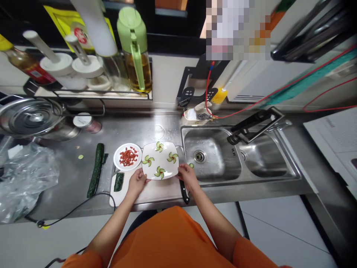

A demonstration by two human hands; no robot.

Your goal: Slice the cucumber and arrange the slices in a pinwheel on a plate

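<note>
Both hands hold a white squarish plate [160, 159] by its near corners, above a pale cutting board [134, 190]. My left hand [138, 183] pinches the left corner and my right hand [188, 176] the right. Several pinwheel-shaped cucumber garnishes [160, 172] with red centres lie on the plate. To its left is a round white dish [127, 157] of small dried red berries. A short piece of cucumber [118, 182] rests on the board, with a longer cucumber [96, 170] farther left. The black handle of a knife [184, 192] shows beside my right hand.
On the right is a double sink [214, 154] with a black faucet [245, 128]. A clear plastic bag [28, 178], a lidded pot [33, 117] and a small jar [87, 123] stand left. An oil bottle [134, 48] is on the rack. A black cord [75, 211] crosses the counter's front edge.
</note>
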